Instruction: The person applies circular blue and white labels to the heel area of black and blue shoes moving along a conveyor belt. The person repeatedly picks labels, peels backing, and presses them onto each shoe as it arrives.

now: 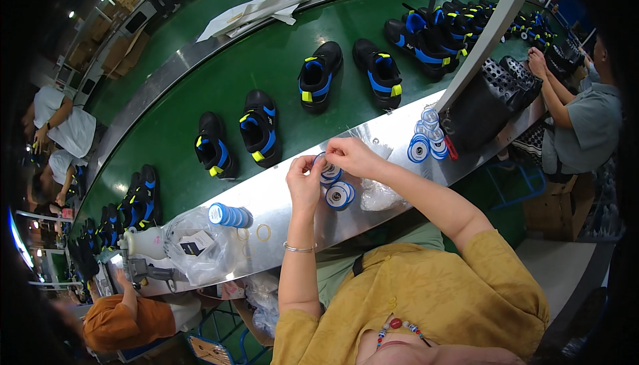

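Curving green belt [200,92], steel ledge [279,198], shoes [319,75]

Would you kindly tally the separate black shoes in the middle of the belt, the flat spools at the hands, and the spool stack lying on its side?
Black shoes: 4
Flat spools: 2, one on the ledge, one pinched between left hand and right hand
Lying spool stack: 1
Total: 7

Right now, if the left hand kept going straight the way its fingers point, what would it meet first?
Probably the round blue-and-white tape roll that the left hand and right hand hold together; beyond it, a black-and-blue shoe on the green conveyor belt. Depth is unclear.
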`<state>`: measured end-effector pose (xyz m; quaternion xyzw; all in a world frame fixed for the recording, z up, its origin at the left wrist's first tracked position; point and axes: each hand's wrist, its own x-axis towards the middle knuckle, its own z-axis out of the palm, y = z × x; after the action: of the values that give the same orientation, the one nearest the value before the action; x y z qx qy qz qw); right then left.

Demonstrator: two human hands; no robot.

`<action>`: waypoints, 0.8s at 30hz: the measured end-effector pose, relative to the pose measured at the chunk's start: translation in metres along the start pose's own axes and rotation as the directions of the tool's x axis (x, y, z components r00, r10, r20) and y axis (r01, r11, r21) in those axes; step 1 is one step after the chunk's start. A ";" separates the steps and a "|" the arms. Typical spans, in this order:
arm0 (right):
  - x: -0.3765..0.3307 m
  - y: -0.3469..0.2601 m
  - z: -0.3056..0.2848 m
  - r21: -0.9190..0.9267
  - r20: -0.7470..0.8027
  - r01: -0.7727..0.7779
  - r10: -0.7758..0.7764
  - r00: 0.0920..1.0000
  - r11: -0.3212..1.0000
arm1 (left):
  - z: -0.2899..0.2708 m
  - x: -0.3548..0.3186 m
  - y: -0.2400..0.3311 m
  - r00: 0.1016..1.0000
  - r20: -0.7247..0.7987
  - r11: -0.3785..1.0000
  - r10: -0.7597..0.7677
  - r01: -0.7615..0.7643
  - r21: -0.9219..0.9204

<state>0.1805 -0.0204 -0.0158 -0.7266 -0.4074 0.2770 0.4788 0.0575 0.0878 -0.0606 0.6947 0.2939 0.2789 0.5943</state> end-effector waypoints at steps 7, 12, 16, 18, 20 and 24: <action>0.003 -0.007 -0.001 -0.049 0.016 -0.013 0.014 1.000 0.999 | -0.007 -0.001 0.009 0.997 -0.007 0.997 0.079 -0.079 0.027; 0.006 -0.010 -0.002 -0.074 0.032 0.009 -0.007 0.999 0.997 | -0.011 -0.001 0.016 0.992 0.022 0.989 0.127 -0.129 0.067; 0.009 -0.010 0.000 -0.083 0.038 -0.015 0.018 0.999 0.996 | -0.010 -0.005 0.023 0.985 0.071 0.987 0.159 -0.161 0.020; 0.008 -0.011 0.003 -0.101 0.005 0.011 -0.011 1.000 0.995 | -0.011 -0.003 0.026 0.983 0.082 0.986 0.164 -0.162 -0.033; 0.006 -0.014 0.005 -0.115 0.014 0.044 -0.043 0.999 0.992 | -0.015 -0.001 0.018 0.995 0.088 0.979 0.038 -0.019 -0.203; 0.007 -0.020 0.001 -0.162 0.082 0.119 -0.107 0.991 0.980 | -0.015 0.003 0.024 0.983 0.165 0.908 -0.081 0.141 -0.395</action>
<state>0.1761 -0.0099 0.0022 -0.7290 -0.4870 0.2406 0.4165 0.0502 0.0975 -0.0349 0.5572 0.2253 0.2480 0.7598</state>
